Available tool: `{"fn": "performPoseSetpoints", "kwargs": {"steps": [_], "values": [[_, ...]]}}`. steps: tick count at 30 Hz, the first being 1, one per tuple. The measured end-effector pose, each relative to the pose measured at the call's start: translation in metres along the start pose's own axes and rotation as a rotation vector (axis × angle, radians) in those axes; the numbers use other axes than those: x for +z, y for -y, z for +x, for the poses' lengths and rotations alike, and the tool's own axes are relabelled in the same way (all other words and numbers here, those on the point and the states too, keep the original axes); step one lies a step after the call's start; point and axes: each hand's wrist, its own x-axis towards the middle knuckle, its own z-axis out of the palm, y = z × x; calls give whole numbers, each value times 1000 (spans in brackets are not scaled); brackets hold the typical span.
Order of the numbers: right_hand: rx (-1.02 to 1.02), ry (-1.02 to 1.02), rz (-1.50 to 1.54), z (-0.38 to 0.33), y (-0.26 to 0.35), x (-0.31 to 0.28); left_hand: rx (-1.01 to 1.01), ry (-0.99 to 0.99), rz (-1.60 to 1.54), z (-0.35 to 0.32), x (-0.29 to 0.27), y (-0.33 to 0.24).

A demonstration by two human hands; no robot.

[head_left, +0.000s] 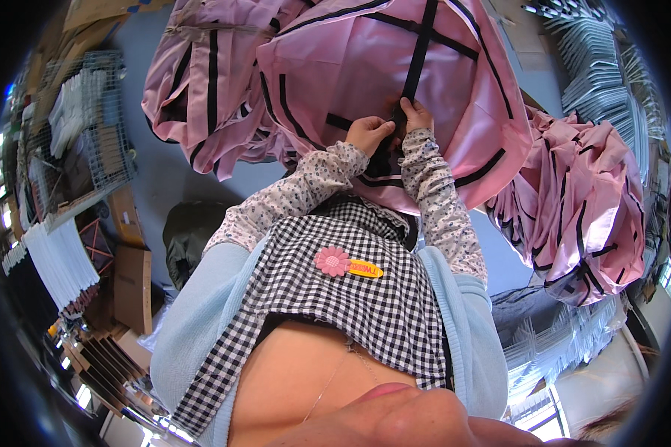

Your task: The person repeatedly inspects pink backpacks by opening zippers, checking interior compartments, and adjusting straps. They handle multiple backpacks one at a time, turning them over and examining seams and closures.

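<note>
I see a pink bundle [235,56] at the upper left of the frame; at upper centre, my left hand [369,135] curls nearly closed, its hold unclear to me, beside my right hand [417,116], which pinches a black strap [420,56] across spread pink fabric [373,74]; a crumpled pink pile [559,186] lies at right.

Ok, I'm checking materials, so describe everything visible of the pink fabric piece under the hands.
The pink fabric piece looks slightly shiny, with black strips across it and near its edges. It lies spread, creased, between two pink heaps. The right hand grips one strip; the left hand is close by, its hold unclear.
</note>
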Motion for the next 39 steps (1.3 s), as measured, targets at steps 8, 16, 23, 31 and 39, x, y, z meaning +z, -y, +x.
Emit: {"fn": "performPoseSetpoints", "kwargs": {"steps": [8,16,23,31,39], "values": [[-112,111,-146,29,-15,-36,235,157,1015,-8,-20,-43],[-647,293,-1790,-174,59,-64,489,454,1907,-62,-101,-48],[-563,250,-1722,-165,50,-90,814,394,1848,-59,-100,-59],[-1893,404,-1003,-229,95,-13,1198,-82,1312,-112,-38,-232],[-1617,275,-1167,-186,51,2,1202,24,976,-104,11,-277]]}}
